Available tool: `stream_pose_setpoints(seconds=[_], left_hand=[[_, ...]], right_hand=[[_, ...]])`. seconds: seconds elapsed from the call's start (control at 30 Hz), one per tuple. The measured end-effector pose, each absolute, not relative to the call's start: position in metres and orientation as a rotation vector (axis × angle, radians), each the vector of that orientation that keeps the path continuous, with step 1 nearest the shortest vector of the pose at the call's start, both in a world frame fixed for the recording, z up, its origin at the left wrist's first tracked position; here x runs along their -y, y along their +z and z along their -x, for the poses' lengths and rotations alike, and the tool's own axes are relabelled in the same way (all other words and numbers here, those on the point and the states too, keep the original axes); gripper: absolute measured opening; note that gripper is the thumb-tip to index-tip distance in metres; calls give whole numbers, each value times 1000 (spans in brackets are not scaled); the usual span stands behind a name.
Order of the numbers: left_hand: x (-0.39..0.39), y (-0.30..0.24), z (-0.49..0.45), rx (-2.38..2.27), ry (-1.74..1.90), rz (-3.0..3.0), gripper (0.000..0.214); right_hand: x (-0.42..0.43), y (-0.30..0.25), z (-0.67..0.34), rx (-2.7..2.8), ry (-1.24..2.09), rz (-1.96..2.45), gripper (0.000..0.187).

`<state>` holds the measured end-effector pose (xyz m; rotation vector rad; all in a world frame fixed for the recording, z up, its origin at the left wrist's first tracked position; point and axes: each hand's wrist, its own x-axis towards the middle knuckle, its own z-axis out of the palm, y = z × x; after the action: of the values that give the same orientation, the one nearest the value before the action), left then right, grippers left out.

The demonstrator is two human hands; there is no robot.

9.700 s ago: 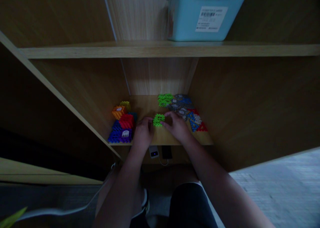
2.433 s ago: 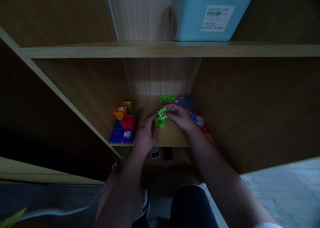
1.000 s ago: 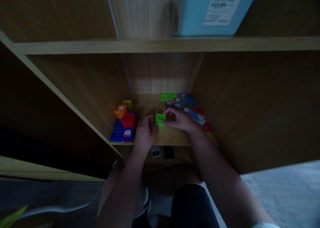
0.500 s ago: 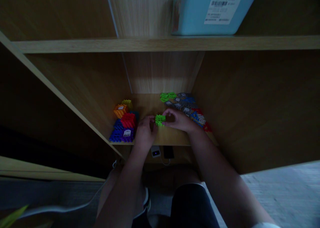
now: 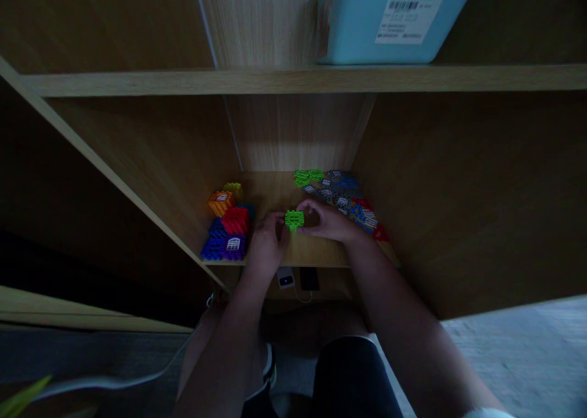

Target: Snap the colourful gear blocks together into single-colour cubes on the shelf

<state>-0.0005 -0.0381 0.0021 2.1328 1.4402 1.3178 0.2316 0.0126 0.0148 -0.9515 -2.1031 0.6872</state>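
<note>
A small green interlocking toy block [image 5: 294, 220] with notched edges is held between my two hands over the wooden shelf board [image 5: 316, 256]. My left hand [image 5: 268, 238] grips its left side with the fingertips. From the other side my right hand [image 5: 324, 220] pinches its right edge between thumb and fingers. Left of my left hand stand assembled blocks: a purple one [image 5: 233, 245] with a white window, a red one [image 5: 235, 220], an orange one [image 5: 221, 203] and a yellow one [image 5: 233, 190]. Loose green pieces [image 5: 308, 177] lie behind my right hand.
A pile of grey, blue and red flat pieces [image 5: 342, 192] spreads along the right side of the shelf. Overhead, an upper shelf edge [image 5: 275, 80] carries a light blue bin [image 5: 385, 27]. Below lie a white device [image 5: 285, 277] with a cable and a dark flat object [image 5: 309, 278].
The fingers of my right hand have shifted very slightly on the green block. Everything else stays in place.
</note>
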Motion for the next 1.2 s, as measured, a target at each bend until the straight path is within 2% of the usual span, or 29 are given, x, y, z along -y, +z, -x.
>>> stream_pose_setpoints(seconds=[0.47,1.0,1.2], left_hand=[[36,-1,0,-1449,1297,-2123,33],[39,4,0,-1463,1251,-2108,31],[39,6,0,-1477,1243,-2098,34]], right_hand=[[-12,15,-230,2116,669,967,53],[-18,6,-232,2159,638,943,50],[-17,8,-234,2152,663,956,59]])
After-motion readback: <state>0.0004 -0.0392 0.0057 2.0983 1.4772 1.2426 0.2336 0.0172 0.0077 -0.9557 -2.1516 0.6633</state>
